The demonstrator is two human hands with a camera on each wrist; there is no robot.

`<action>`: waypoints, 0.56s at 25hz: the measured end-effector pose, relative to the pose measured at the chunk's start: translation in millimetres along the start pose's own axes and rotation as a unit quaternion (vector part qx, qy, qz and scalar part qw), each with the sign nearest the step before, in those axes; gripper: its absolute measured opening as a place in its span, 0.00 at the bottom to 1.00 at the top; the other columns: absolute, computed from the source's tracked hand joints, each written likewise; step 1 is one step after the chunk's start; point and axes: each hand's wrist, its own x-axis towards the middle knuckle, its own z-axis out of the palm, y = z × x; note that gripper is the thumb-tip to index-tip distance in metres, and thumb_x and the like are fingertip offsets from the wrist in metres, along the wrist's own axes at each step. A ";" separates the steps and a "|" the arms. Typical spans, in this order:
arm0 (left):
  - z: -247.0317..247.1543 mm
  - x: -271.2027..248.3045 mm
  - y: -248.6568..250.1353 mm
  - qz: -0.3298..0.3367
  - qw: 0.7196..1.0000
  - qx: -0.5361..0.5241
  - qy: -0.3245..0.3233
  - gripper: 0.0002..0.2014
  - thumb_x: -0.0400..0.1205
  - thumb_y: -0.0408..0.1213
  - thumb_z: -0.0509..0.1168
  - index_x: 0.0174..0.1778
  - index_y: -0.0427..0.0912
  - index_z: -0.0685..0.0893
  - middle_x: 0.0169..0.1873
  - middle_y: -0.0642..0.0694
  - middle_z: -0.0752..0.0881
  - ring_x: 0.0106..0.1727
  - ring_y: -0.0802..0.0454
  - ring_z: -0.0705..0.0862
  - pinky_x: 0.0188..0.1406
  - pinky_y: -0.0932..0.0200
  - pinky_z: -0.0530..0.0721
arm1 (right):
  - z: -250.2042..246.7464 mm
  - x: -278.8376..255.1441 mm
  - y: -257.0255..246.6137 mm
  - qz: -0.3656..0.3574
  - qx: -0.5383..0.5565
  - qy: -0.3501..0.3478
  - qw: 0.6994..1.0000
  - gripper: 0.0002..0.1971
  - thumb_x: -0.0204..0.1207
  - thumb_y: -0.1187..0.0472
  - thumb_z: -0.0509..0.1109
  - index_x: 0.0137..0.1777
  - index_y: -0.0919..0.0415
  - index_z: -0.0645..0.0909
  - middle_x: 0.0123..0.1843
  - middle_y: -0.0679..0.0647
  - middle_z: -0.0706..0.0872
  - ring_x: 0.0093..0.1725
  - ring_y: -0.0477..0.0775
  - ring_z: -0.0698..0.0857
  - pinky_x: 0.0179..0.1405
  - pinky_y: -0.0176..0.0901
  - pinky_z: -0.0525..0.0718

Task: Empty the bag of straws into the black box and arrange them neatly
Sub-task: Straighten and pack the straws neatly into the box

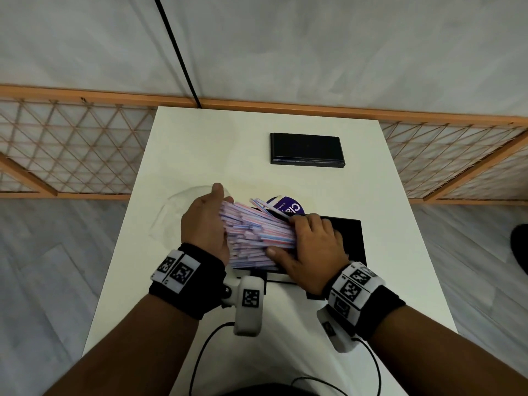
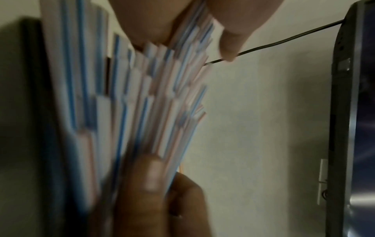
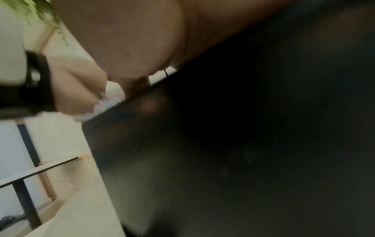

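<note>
Head: straws (image 1: 257, 235) across black box (image 1: 351, 232) rim.

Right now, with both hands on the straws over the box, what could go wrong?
The straws are fanned with staggered ends, held only between the left hand and right hand; a looser grip could spill some onto the table. Their left ends seem to reach past the edge of the black box, so lowered as they are, some may land outside or askew.
</note>
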 end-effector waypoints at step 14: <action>0.6 -24.8 -28.8 -0.034 0.996 0.050 -0.059 0.32 0.71 0.68 0.64 0.61 0.47 0.88 0.53 0.42 0.93 0.55 0.41 0.92 0.62 0.35 0.87 | -2.6 -22.3 36.8 -0.079 -0.049 -0.122 0.988 0.43 0.66 0.20 0.48 0.74 0.45 0.71 0.69 0.46 0.78 0.69 0.57 0.76 0.68 0.54 0.75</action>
